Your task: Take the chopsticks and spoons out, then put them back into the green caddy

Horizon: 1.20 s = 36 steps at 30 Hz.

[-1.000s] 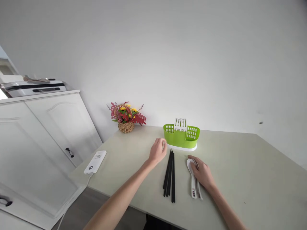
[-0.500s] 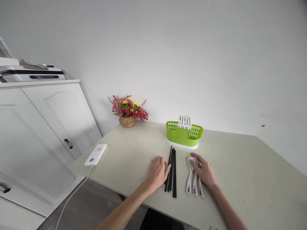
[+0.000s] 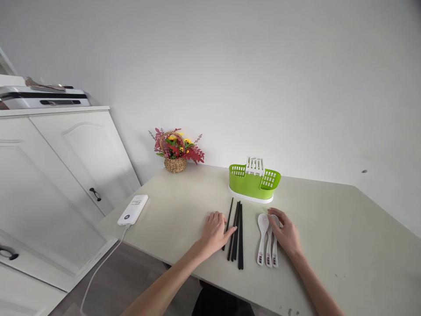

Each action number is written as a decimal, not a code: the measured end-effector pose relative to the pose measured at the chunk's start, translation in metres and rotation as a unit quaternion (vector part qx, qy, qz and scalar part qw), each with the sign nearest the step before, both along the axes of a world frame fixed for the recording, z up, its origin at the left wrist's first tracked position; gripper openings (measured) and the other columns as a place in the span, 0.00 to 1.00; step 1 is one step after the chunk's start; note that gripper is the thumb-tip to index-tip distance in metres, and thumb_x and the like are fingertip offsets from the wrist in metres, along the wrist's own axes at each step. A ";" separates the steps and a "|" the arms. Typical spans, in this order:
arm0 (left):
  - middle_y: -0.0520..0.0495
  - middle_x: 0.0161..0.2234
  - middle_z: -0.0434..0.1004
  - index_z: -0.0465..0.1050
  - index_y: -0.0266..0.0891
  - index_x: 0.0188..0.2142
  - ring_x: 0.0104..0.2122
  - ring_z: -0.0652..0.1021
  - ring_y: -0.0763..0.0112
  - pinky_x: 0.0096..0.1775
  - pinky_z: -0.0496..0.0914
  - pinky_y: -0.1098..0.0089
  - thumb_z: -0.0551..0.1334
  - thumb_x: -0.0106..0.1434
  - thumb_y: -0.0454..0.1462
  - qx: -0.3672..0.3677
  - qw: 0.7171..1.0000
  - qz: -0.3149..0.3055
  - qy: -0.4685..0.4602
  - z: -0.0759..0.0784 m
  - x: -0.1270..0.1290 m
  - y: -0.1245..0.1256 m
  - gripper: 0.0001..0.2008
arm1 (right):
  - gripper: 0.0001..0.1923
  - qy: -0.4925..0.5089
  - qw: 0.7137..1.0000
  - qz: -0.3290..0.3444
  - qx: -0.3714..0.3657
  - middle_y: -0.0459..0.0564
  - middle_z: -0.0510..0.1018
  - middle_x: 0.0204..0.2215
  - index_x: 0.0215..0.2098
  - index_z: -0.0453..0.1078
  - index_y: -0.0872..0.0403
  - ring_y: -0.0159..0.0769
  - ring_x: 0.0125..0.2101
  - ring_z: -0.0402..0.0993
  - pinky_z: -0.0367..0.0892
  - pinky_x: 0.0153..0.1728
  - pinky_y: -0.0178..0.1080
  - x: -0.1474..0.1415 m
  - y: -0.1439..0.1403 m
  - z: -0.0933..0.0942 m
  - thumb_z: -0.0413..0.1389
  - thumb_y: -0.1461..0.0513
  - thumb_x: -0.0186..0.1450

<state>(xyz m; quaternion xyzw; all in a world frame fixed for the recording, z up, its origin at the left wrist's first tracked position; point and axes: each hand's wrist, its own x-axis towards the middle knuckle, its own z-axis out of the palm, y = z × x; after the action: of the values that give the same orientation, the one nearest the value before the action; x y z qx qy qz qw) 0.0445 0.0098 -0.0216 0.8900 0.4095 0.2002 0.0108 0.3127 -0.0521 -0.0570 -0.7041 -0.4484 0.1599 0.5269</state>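
Several black chopsticks (image 3: 235,237) lie on the table, one standing a little apart on the left. My left hand (image 3: 213,230) rests beside them, its thumb stretched across the chopsticks and its fingers lying on the tabletop, open. Three white spoons (image 3: 262,237) with printed handle ends lie side by side further right, bowls pointing away from me. Over the bowls of the middle and right spoons lies my right hand (image 3: 287,232), thumb and fingers spread apart; it partly hides the right bowl. Behind both sets stands a green utensil holder (image 3: 248,184) with a white slotted centre and base.
A flower basket (image 3: 176,164) sits at the table's back left, against the wall. On the left edge lies a white power bank (image 3: 133,210) with a cable (image 3: 101,265) hanging down. White cabinets (image 3: 82,162) stand left of the table (image 3: 329,228).
The spoons have shifted and now lie more evenly side by side, with my right hand slightly further right. One chopstick has separated leftward from the others near my left hand.
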 end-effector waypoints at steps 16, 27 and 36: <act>0.32 0.34 0.81 0.79 0.34 0.32 0.39 0.82 0.49 0.41 0.72 0.60 0.63 0.61 0.25 -0.114 0.977 0.103 0.149 0.064 -0.050 0.036 0.07 | 0.17 -0.018 0.994 -0.093 0.059 0.52 0.83 0.48 0.46 0.74 0.48 0.45 0.44 0.79 0.70 0.38 0.42 -0.009 -0.020 0.057 0.55 0.48 0.67; 0.45 0.37 0.86 0.81 0.39 0.39 0.39 0.85 0.60 0.47 0.77 0.66 0.66 0.66 0.50 -0.299 0.873 -0.076 -0.376 0.075 -0.038 0.007 0.17 | 0.28 -0.107 0.954 0.273 0.056 0.52 0.79 0.39 0.58 0.69 0.50 0.39 0.38 0.76 0.71 0.30 0.38 -0.094 0.024 0.164 0.52 0.42 0.69; 0.44 0.40 0.87 0.84 0.38 0.40 0.42 0.84 0.56 0.48 0.78 0.63 0.66 0.65 0.51 -0.310 0.856 -0.078 -0.406 0.061 -0.038 -0.006 0.18 | 0.24 -0.178 0.933 0.309 0.056 0.44 0.73 0.24 0.33 0.71 0.49 0.33 0.25 0.64 0.64 0.29 0.37 -0.116 0.042 0.186 0.48 0.42 0.72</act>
<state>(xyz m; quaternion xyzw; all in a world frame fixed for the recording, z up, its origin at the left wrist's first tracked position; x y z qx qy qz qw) 0.0067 0.0040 0.0394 0.7092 0.3384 0.4052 0.4673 0.1970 -0.0104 0.1294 -0.5170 -0.7385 0.1610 0.4017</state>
